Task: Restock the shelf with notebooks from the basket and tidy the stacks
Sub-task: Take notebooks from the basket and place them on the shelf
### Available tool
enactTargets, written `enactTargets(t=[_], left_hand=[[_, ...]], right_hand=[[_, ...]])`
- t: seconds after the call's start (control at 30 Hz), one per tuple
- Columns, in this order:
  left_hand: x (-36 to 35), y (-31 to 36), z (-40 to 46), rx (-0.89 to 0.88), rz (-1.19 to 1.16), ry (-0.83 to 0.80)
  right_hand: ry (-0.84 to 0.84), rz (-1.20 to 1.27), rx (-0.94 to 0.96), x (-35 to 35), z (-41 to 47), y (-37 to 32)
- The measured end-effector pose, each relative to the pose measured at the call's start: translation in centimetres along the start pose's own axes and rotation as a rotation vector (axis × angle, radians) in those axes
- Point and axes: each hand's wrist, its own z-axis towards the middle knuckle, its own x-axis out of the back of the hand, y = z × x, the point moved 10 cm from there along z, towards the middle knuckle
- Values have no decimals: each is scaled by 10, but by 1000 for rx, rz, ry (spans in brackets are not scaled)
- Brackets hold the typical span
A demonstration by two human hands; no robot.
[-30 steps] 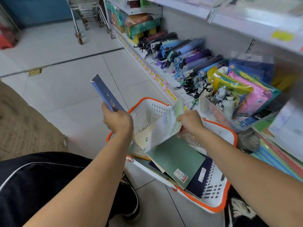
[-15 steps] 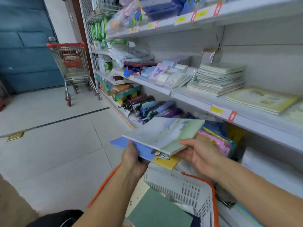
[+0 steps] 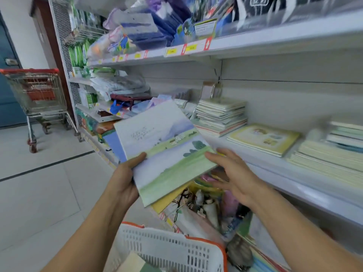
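Left hand: the left hand (image 3: 122, 181), centre of the frame, has its thumb curled over the near edge of a small stack of flat notebooks (image 3: 167, 152) and grips it from the left side.
Right hand: the right hand (image 3: 233, 173) lies with fingers nearly straight, their tips touching the right edge of the top notebook; nothing is gripped.
Held stack: top cover is a pale watercolour landscape in green and lilac; a blue cover and a yellow one show beneath it. The stack is tilted, in front of the shelf edge.
Shelf: the white metal shelf (image 3: 275, 169), right of centre, carries a tall pile of thin notebooks (image 3: 221, 114), a flat yellow-bordered pile (image 3: 263, 138) and blurred piles at the far right.
Basket: the white plastic basket with orange rim (image 3: 169, 250) sits at bottom centre.
Trolley: a wire shopping trolley with red handle (image 3: 37, 95) stands at the left edge.
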Motion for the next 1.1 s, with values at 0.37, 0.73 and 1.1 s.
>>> enactTargets(t=[0.37,0.73,1.1], left_hand=[[-168,14,105,-18,715,-53],[-197,-74,194,-8,1032,-143],[-221,-120,204,-13,1367,-366]], right_hand=[[-16,398,157,80,2,-69],[433,560,63,127,55,-44],[583,-293,-12,179,86,-38]])
